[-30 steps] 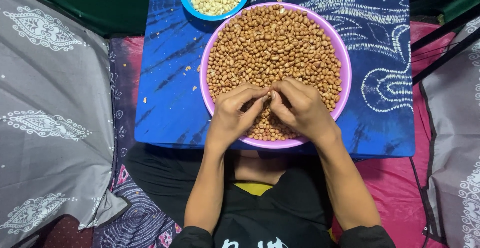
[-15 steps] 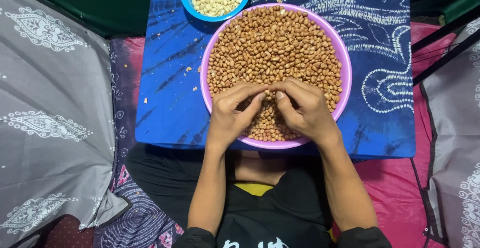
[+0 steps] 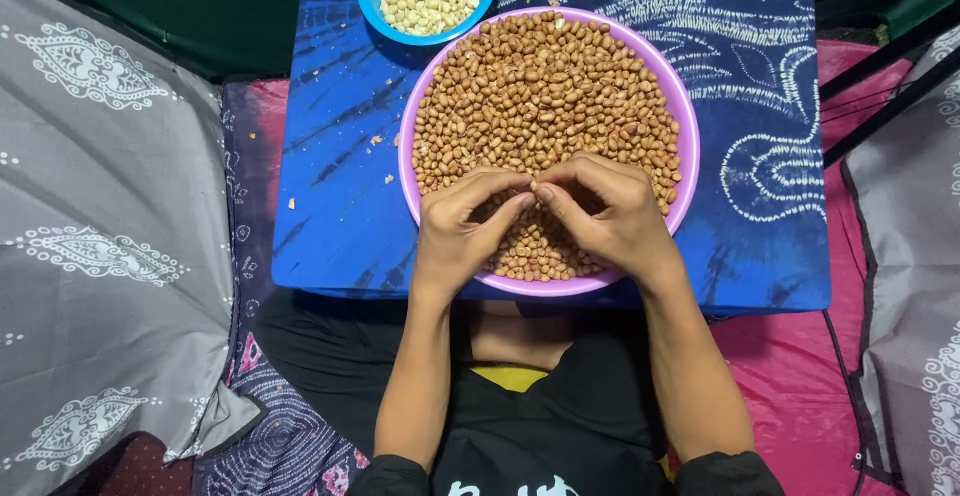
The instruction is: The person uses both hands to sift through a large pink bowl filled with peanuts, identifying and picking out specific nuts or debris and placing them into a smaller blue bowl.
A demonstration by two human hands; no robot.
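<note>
A wide purple bowl (image 3: 688, 116) full of brown-skinned peanuts (image 3: 545, 96) sits on a low table under a blue patterned cloth (image 3: 330, 196). My left hand (image 3: 462, 228) and my right hand (image 3: 610, 218) hover over the near part of the bowl. Their thumbs and forefingers meet at the middle, pinched together on a single peanut that the fingertips mostly hide. A smaller blue bowl (image 3: 372, 1) holding pale skinned peanuts stands just beyond the purple bowl, at the far left.
Bits of peanut skin (image 3: 378, 140) lie scattered on the blue cloth left of the purple bowl. Grey patterned fabric (image 3: 100, 216) hangs at the left and again at the right (image 3: 910, 236). A pink mat (image 3: 790, 366) lies under the table.
The fingertips drew slightly apart half a second ago and have come together again over the bowl. Both hands stay in the same place.
</note>
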